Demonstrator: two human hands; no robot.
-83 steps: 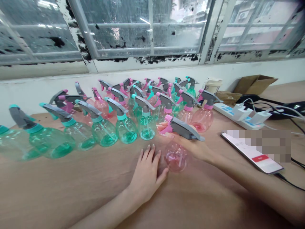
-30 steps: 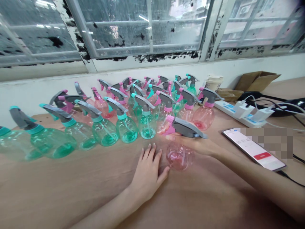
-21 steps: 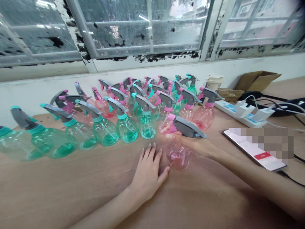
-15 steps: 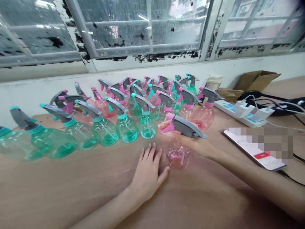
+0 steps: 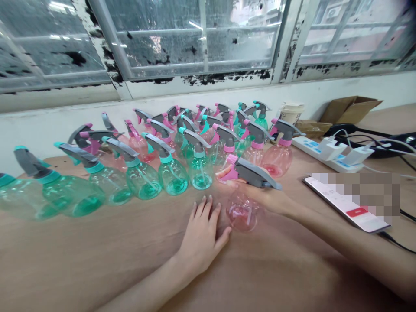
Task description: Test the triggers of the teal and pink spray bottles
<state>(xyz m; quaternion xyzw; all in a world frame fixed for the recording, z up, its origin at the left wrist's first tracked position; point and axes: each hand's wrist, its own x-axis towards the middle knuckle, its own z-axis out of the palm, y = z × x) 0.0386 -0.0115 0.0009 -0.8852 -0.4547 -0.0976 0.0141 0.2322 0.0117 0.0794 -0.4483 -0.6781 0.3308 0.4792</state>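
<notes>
My right hand (image 5: 264, 197) is wrapped round the neck of a pink spray bottle (image 5: 242, 217). The bottle's clear round body meets the table, while its grey and pink trigger head sticks out above my hand. Most of the right fingers are hidden behind the bottle. Palm down on the table, my left hand (image 5: 202, 237) lies open just left of this bottle, its thumb near the base. Beyond my fingertips stands a green spray bottle (image 5: 201, 171). A pink spray bottle (image 5: 278, 156) is behind my right wrist.
Several more green and pink spray bottles (image 5: 143, 180) crowd the table towards the wall. On the right are a phone (image 5: 344, 203), a white power strip (image 5: 325, 156) with plugs and cables, a paper cup (image 5: 291, 113) and an open cardboard box (image 5: 349, 110). Windows rise behind.
</notes>
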